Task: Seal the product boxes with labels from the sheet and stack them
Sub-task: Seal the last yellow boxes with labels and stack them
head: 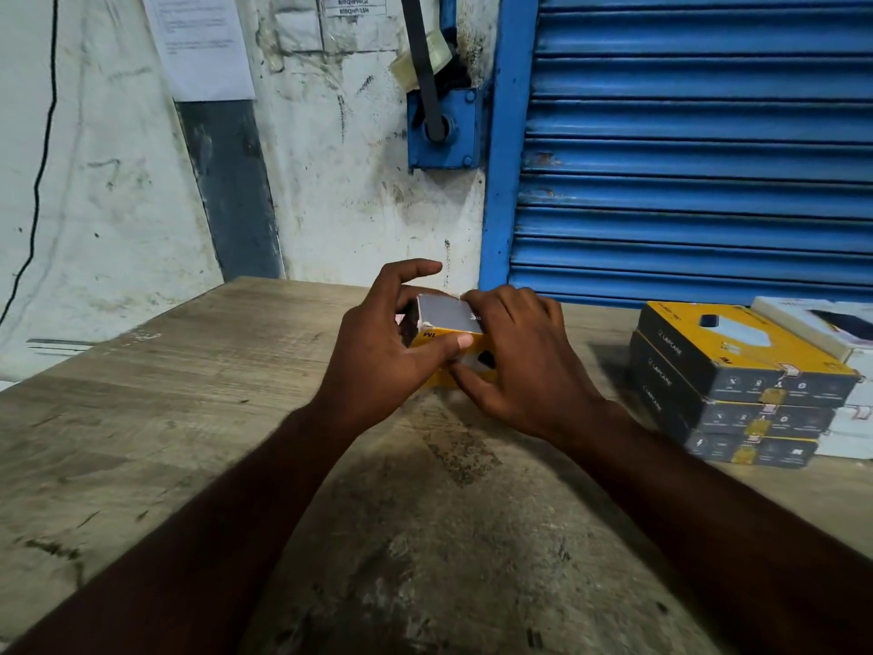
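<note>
In the middle of the frame a yellow-and-grey box (449, 319) is held just above the counter (189, 418). The left hand (378, 356) has its fingers curled round the far end and its thumb pressed on the near edge. The right hand (524, 361) wraps its fingers over the box's right end, so both hands are grasping it.

At the right of the frame stands a stack (737, 371) of three matching boxes. Each shows a small label (789, 369) across its flap, so those look sealed and stacked already. Whether the held box has its label yet cannot be told, because the hands cover its ends. The label sheet is not in view. White boxes (822, 323) sit behind the stack at the far right.

Bare counter lies left of and below the hands, with a clear gap between the right hand and the stack. The counter's far edge meets the wall and the blue shutter (685, 158), and its left edge slants down toward the lower left.
</note>
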The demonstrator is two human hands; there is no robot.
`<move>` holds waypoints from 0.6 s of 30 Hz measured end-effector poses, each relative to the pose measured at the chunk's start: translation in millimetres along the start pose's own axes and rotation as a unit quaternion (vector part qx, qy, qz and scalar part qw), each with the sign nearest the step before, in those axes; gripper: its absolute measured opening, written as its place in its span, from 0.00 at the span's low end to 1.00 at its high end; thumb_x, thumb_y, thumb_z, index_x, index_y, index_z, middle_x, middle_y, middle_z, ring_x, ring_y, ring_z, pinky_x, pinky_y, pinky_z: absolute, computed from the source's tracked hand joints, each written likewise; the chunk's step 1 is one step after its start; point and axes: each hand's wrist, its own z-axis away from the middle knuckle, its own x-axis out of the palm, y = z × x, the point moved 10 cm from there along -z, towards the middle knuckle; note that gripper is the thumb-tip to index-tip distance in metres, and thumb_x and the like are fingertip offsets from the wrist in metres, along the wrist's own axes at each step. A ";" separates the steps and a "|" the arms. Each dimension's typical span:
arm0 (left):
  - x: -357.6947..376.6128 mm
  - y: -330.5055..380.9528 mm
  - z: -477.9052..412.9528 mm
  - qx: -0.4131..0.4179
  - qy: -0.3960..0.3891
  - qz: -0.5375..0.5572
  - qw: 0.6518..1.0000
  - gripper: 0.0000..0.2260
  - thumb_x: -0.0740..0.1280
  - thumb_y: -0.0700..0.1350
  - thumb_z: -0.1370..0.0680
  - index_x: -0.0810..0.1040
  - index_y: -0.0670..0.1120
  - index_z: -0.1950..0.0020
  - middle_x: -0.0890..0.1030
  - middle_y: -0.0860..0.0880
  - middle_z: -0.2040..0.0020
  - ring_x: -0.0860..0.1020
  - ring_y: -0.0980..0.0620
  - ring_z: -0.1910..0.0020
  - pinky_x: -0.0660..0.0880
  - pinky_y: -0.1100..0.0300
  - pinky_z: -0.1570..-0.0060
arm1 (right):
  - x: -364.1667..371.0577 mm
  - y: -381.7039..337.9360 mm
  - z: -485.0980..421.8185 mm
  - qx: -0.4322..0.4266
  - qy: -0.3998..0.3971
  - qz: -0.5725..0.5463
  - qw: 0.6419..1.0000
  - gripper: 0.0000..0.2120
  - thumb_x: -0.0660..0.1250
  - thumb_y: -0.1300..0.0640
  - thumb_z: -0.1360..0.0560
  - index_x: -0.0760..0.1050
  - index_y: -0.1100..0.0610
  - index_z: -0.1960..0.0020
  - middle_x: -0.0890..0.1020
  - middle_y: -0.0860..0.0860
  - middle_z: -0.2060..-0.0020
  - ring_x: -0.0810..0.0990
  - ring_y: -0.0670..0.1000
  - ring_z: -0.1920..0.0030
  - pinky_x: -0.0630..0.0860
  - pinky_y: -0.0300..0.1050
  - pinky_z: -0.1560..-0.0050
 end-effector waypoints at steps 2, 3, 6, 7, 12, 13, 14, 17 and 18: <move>-0.9 4.3 -0.3 0.013 0.000 -0.013 1.000 0.31 0.80 0.41 0.30 0.71 0.51 0.31 0.81 0.58 0.47 0.79 0.65 0.47 0.72 0.75 0.53 | -1.6 3.3 0.5 0.014 0.010 -0.022 1.000 0.27 0.67 0.42 0.27 0.72 0.57 0.35 0.76 0.53 0.48 0.72 0.53 0.48 0.59 0.45 0.50; -1.2 5.4 -0.6 0.019 -0.002 -0.021 1.000 0.31 0.81 0.42 0.30 0.71 0.52 0.31 0.81 0.58 0.46 0.79 0.65 0.46 0.72 0.76 0.52 | -2.2 4.6 0.7 0.019 0.016 -0.035 0.999 0.25 0.67 0.43 0.28 0.73 0.57 0.37 0.76 0.53 0.49 0.71 0.52 0.49 0.57 0.44 0.51; 0.9 9.5 -1.8 0.044 -0.011 -0.065 0.997 0.29 0.81 0.48 0.30 0.72 0.56 0.33 0.80 0.61 0.44 0.78 0.65 0.43 0.71 0.75 0.50 | -2.5 9.0 2.0 0.033 0.028 -0.079 0.996 0.21 0.70 0.46 0.27 0.72 0.56 0.41 0.73 0.49 0.52 0.67 0.48 0.53 0.57 0.43 0.52; 2.1 10.4 -2.1 0.052 -0.015 -0.079 0.995 0.28 0.81 0.51 0.30 0.73 0.56 0.34 0.80 0.60 0.43 0.78 0.64 0.42 0.73 0.71 0.47 | -2.1 11.1 2.7 0.040 0.030 -0.095 0.994 0.20 0.71 0.47 0.27 0.72 0.56 0.41 0.71 0.47 0.52 0.66 0.46 0.53 0.58 0.43 0.53; -1.3 9.8 -1.7 0.068 -0.006 -0.109 0.992 0.24 0.77 0.56 0.29 0.75 0.56 0.36 0.78 0.65 0.44 0.78 0.59 0.42 0.77 0.52 0.42 | -0.3 21.2 5.7 0.075 0.041 -0.149 0.985 0.20 0.72 0.47 0.27 0.70 0.56 0.43 0.70 0.46 0.52 0.67 0.45 0.53 0.63 0.43 0.53; -2.2 9.4 -2.1 0.072 -0.003 -0.114 0.991 0.24 0.77 0.56 0.29 0.75 0.56 0.36 0.77 0.67 0.45 0.77 0.60 0.43 0.77 0.51 0.42 | -0.7 21.4 6.1 0.079 0.044 -0.160 0.983 0.20 0.73 0.48 0.26 0.70 0.56 0.43 0.70 0.46 0.53 0.68 0.45 0.54 0.65 0.43 0.53; -3.0 8.3 -2.6 0.073 -0.001 -0.117 0.990 0.24 0.76 0.56 0.29 0.76 0.56 0.36 0.77 0.68 0.45 0.77 0.60 0.43 0.77 0.49 0.42 | -1.3 21.5 6.6 0.084 0.048 -0.170 0.981 0.20 0.74 0.49 0.26 0.70 0.57 0.43 0.71 0.46 0.53 0.68 0.45 0.54 0.65 0.43 0.53; -7.5 2.2 -4.3 0.068 0.012 -0.123 0.990 0.24 0.75 0.57 0.29 0.76 0.56 0.35 0.77 0.67 0.44 0.77 0.59 0.42 0.76 0.45 0.41 | -4.9 23.7 7.1 0.106 0.066 -0.200 0.972 0.20 0.76 0.50 0.27 0.69 0.54 0.43 0.74 0.48 0.53 0.73 0.47 0.54 0.69 0.44 0.55; -8.9 1.4 -4.5 0.067 0.018 -0.123 0.990 0.24 0.75 0.58 0.29 0.76 0.55 0.35 0.77 0.66 0.44 0.77 0.59 0.42 0.76 0.46 0.41 | -6.0 24.9 6.9 0.115 0.070 -0.211 0.968 0.21 0.76 0.48 0.27 0.68 0.51 0.43 0.76 0.49 0.52 0.75 0.49 0.52 0.72 0.45 0.55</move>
